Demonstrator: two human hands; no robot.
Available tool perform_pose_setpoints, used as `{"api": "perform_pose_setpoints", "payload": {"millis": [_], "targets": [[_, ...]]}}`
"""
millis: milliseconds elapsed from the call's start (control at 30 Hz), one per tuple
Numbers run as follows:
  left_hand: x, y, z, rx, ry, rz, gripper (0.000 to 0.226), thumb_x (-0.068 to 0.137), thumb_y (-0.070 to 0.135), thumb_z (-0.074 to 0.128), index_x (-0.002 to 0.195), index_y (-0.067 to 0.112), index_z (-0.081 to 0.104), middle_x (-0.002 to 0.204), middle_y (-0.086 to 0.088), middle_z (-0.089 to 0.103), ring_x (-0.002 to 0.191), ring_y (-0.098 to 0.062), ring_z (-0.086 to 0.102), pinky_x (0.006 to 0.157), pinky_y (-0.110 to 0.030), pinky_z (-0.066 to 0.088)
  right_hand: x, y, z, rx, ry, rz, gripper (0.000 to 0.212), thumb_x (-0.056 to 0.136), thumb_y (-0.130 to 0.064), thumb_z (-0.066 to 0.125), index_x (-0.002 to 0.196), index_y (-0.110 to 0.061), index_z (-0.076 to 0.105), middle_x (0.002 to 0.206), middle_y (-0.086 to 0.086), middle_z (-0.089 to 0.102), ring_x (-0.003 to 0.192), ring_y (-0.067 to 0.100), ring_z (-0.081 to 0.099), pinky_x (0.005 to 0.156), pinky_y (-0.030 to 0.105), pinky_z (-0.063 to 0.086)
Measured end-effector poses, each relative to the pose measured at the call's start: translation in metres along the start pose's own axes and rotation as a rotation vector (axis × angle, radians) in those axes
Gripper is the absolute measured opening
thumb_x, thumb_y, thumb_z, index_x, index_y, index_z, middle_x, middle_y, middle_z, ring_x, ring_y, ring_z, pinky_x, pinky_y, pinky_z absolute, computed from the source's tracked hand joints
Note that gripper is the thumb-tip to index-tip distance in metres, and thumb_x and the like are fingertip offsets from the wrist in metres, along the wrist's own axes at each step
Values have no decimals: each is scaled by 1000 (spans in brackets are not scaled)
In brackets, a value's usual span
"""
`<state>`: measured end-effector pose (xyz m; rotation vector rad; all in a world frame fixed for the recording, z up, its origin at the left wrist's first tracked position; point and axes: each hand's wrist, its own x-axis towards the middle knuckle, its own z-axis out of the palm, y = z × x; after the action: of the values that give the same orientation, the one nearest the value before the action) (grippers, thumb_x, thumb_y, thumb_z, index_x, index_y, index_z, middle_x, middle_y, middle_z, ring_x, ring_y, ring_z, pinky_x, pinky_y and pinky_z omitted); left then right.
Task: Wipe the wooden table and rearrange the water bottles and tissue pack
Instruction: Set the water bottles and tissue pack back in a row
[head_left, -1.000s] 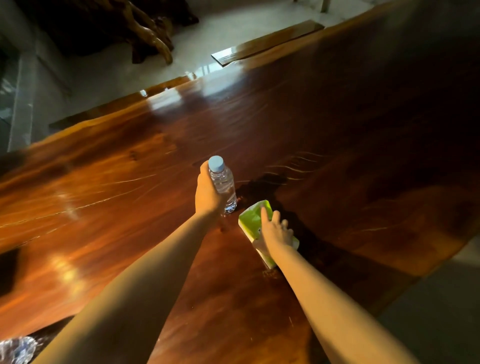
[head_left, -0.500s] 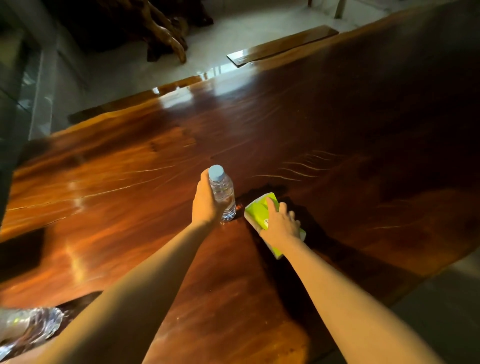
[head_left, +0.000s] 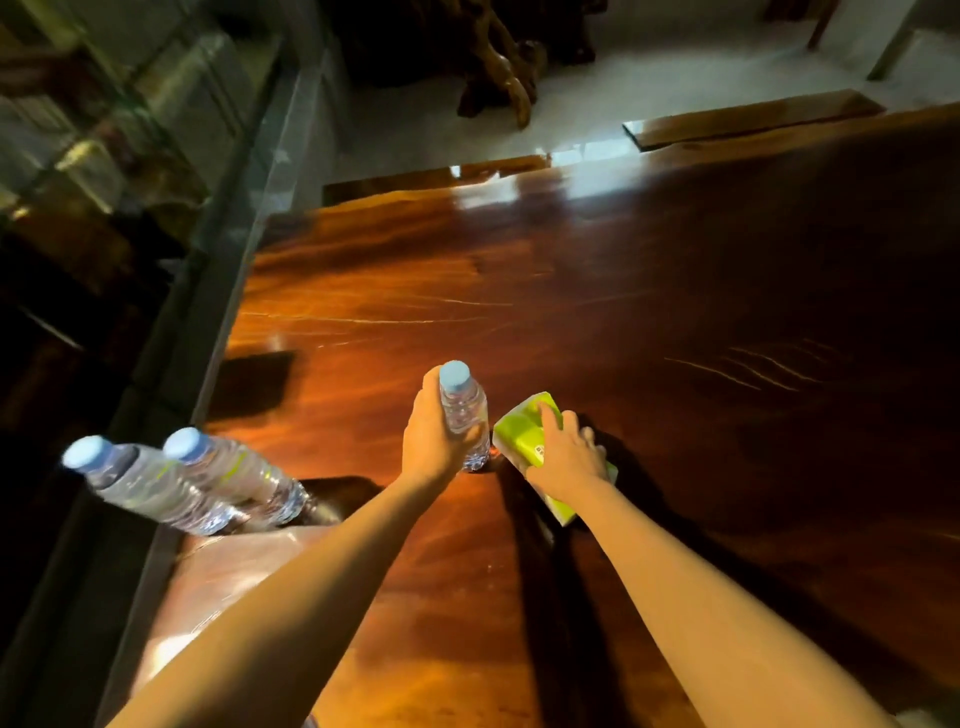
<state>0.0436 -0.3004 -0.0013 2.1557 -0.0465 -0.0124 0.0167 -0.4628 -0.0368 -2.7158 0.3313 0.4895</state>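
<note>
- Left hand (head_left: 434, 441): I am seeing its fingers wrapped around the small water bottle (head_left: 464, 415), which is standing upright with its base on the wooden surface (head_left: 649, 322); thumb side is facing me, blue cap showing above the fingers.
- Right hand (head_left: 566, 457): its fingers are spread flat and pressing down on the green tissue pack (head_left: 524, 431), which is lying on the surface just right of the held bottle; whether they are curling under its far edge I cannot tell.
- Change since a second ago: both holds are staying as they were, and bottle and pack are sitting in much the same spot relative to each other. The view is swinging left, so two more bottles (head_left: 208, 480) are now showing well left of the left fingers, standing together near the surface's left end.
- Meaning for the task: I am judging this as the rearranging part, with the turn towards the pair suggesting the held bottle and pack are about to be grouped beside them.
- Wiping: no cloth is showing, so I cannot tell its progress.
</note>
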Motion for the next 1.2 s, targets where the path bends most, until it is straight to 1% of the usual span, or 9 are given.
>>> {"api": "perform_pose_setpoints", "payload": {"millis": [167, 267, 433, 533, 733, 867, 1000, 1100, 1200], "targets": [[-15, -35, -56, -6, 91, -39, 68, 68, 17, 76, 122, 32, 37, 116, 0, 58, 102, -21, 58, 84, -40, 50, -5, -55, 20, -21, -40, -119, 96, 76, -28, 68, 148, -28, 5, 139, 7, 31, 126, 36, 36, 97, 49, 38], [-22, -51, -82, -15, 122, -73, 67, 68, 18, 76, 119, 37, 37, 112, 3, 59, 98, -19, 59, 78, -32, 47, -7, -80, 31, -47, -72, -197, 100, 76, -28, 70, 149, -29, 2, 142, 6, 30, 128, 37, 35, 99, 50, 36], [-35, -69, -109, 4, 140, -54, 69, 68, 16, 77, 122, 27, 37, 111, 2, 56, 97, -19, 56, 83, -34, 48, -7, -103, 43, -159, -95, -335, 105, 74, -25, 72, 150, -30, 0, 144, 3, 31, 125, 37, 38, 100, 52, 34], [-41, -76, -117, -5, 143, -43, 69, 68, 12, 76, 123, 23, 38, 110, 3, 54, 99, -19, 55, 82, -31, 46, -3, -104, 45, -237, -128, -398, 106, 74, -25, 73, 150, -31, 0, 144, 2, 32, 125, 37, 39, 101, 51, 34], [-43, -79, -121, -15, 99, -45, 69, 69, 12, 75, 126, 23, 38, 117, -2, 55, 102, -20, 56, 86, -36, 48, 8, -89, 38, -286, -212, -396, 112, 72, -34, 76, 150, -31, -4, 150, 2, 30, 129, 34, 38, 104, 50, 32], [-38, -81, -120, 1, 87, -41, 69, 69, 13, 75, 126, 23, 37, 115, -1, 54, 101, -17, 55, 81, -28, 43, 14, -84, 32, -346, -243, -426, 112, 71, -34, 77, 149, -33, -2, 149, 2, 32, 128, 33, 41, 103, 49, 33], [-39, -85, -118, 5, 86, -32, 72, 69, 12, 76, 127, 23, 36, 117, 1, 51, 101, -14, 52, 81, -23, 41, 18, -77, 31, -328, -255, -434, 111, 70, -31, 78, 149, -34, 0, 148, 2, 34, 128, 31, 41, 103, 47, 33], [-38, -85, -118, 11, 81, -19, 70, 69, 11, 75, 122, 29, 34, 111, 6, 50, 93, -6, 51, 72, -6, 39, 20, -80, 32, -297, -247, -463, 110, 70, -28, 77, 149, -34, 1, 149, 2, 33, 128, 30, 40, 104, 47, 32], [-37, -85, -119, 13, 76, -29, 72, 68, 8, 75, 120, 33, 32, 103, 13, 49, 83, 7, 51, 66, 2, 39, 22, -88, 35, -330, -247, -503, 108, 71, -23, 75, 149, -33, 1, 149, 3, 31, 130, 32, 38, 106, 49, 29]]}}
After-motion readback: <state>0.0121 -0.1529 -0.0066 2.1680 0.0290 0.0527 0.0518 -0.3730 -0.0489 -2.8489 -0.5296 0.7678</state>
